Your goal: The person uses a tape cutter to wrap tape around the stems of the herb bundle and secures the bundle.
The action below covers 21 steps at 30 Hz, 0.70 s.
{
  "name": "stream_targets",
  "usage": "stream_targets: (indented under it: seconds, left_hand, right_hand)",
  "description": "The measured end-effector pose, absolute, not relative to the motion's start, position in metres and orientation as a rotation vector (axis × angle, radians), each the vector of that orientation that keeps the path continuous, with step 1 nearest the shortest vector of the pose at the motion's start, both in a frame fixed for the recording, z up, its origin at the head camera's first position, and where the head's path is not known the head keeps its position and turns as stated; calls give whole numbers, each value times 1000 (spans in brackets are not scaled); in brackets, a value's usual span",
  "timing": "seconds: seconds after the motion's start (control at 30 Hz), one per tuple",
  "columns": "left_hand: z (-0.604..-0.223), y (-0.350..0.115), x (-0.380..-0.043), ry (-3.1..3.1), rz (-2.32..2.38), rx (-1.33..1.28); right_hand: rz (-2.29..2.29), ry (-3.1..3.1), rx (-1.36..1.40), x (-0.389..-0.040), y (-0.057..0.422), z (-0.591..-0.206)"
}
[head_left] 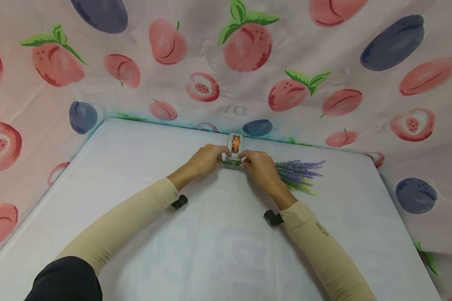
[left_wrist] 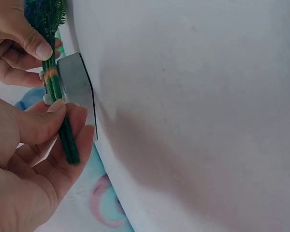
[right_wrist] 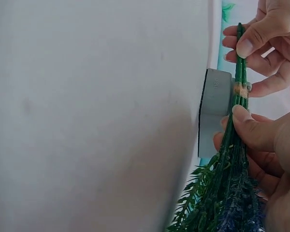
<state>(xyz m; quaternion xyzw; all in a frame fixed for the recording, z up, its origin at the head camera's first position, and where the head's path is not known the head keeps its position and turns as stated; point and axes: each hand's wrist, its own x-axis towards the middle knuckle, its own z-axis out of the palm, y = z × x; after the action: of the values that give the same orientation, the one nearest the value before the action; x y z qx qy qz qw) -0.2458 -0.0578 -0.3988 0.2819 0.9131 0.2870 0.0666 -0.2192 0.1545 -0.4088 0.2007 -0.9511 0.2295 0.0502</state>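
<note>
Both hands hold a bunch of artificial lavender (head_left: 301, 171) sideways, close in front of a grey tape dispenser (head_left: 232, 165) with an orange core. My left hand (head_left: 207, 159) pinches the cut end of the green stems (left_wrist: 67, 137) between thumb and fingers. Nearer the flowers, my right hand (head_left: 263, 168) pinches the same stems, thumb on top. Between the two thumbs a tan band (right_wrist: 240, 90) crosses the stems, right by the dispenser's toothed edge. The purple and green sprigs fan out to the right, past the right hand.
A white-covered table (head_left: 211, 234) lies under the arms, with the dispenser near its far edge. Behind and beside it hangs a fruit-print cloth (head_left: 135, 104). Small black wrist devices (head_left: 273, 218) sit at the cuffs of the beige sleeves (head_left: 124, 225).
</note>
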Motion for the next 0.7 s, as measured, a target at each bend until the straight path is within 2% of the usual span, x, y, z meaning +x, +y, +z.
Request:
stream_targets:
  seconds: [0.7]
  left_hand:
    - [-410,-59,-249,2710,900,843]
  right_hand:
    - [706,-2942,616,-217,154,-417]
